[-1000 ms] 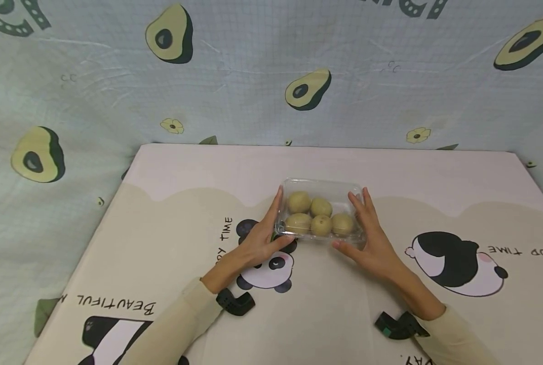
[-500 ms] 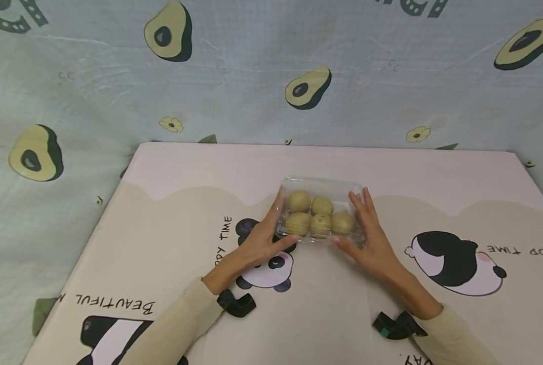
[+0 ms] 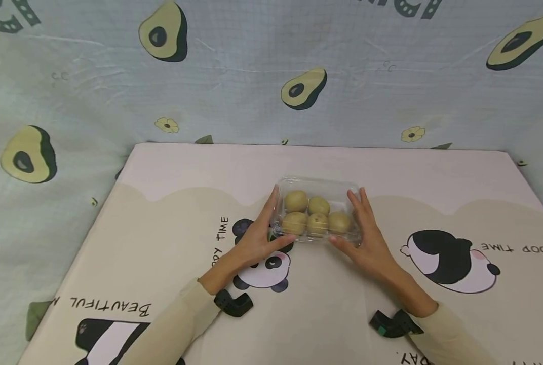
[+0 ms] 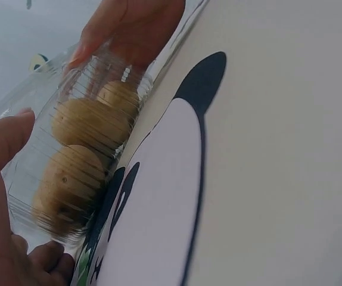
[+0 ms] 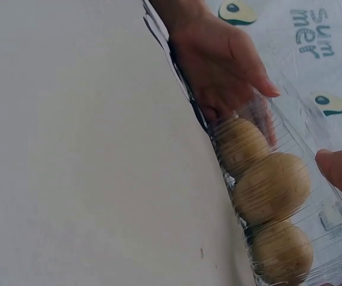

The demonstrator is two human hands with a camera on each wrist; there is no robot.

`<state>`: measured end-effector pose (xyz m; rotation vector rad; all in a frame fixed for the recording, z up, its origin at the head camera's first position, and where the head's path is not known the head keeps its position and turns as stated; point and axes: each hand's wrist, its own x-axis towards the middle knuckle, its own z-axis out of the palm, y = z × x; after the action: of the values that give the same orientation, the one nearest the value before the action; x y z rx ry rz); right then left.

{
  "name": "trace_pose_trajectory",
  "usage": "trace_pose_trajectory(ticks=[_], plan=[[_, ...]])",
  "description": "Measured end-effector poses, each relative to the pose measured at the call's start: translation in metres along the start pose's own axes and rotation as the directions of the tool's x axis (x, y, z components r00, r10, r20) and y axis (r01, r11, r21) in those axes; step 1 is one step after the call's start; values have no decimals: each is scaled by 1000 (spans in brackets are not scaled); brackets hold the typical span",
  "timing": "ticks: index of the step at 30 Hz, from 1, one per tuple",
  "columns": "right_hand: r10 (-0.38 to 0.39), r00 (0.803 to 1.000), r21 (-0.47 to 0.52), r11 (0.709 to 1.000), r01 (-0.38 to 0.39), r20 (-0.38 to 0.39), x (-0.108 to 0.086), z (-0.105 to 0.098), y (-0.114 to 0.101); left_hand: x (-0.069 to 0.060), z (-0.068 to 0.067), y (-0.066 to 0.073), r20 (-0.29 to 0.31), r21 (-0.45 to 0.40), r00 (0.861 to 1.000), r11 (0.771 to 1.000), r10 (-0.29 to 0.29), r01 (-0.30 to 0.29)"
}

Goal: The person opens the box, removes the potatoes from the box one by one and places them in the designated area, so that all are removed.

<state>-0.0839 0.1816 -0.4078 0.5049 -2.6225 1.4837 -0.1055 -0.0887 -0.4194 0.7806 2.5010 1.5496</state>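
A clear plastic container [image 3: 335, 189] sits on the table near its middle, with several round yellowish potatoes [image 3: 318, 223] inside. My left hand [image 3: 255, 243] holds its left end, thumb along the front and fingers along the side. At the opposite end, my right hand [image 3: 369, 248] grips the container with thumb in front and fingers spread over the right side. The left wrist view shows potatoes [image 4: 90, 125] through the ribbed front wall, partly blurred by reflections. In the right wrist view the right thumb [image 5: 341, 170] lies against the clear plastic. Some fingers are hidden behind the container.
The table [image 3: 326, 304] wears a pale cloth printed with pandas, a dog and lettering. Behind it hangs a light blue curtain [image 3: 235, 86] with avocado prints. A black wrist device [image 3: 233, 303] is on the left arm, another [image 3: 395, 324] on the right.
The head view has shifted slightly, so the whole scene appears a little further left. Both hands stay on the container, which shows no clear movement on the table.
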Motion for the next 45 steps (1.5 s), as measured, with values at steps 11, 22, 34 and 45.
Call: trace_pose_trajectory(ticks=[11, 22, 34, 45], plan=[[-2, 1000, -72, 997, 2, -5, 0, 0, 3, 0, -3, -2, 1, -59, 1000, 998, -24, 24], [-1, 1000, -176, 984, -2, -19, 1, -2, 1, 0, -6, -4, 19, -12, 1000, 1000, -25, 26], [19, 999, -271, 962, -25, -28, 2, -4, -3, 0, -8, -3, 24, -11, 999, 1000, -29, 29], [-7, 999, -257, 966, -7, -52, 1, -1, -2, -1, -5, -2, 33, -47, 999, 999, 1, 1]])
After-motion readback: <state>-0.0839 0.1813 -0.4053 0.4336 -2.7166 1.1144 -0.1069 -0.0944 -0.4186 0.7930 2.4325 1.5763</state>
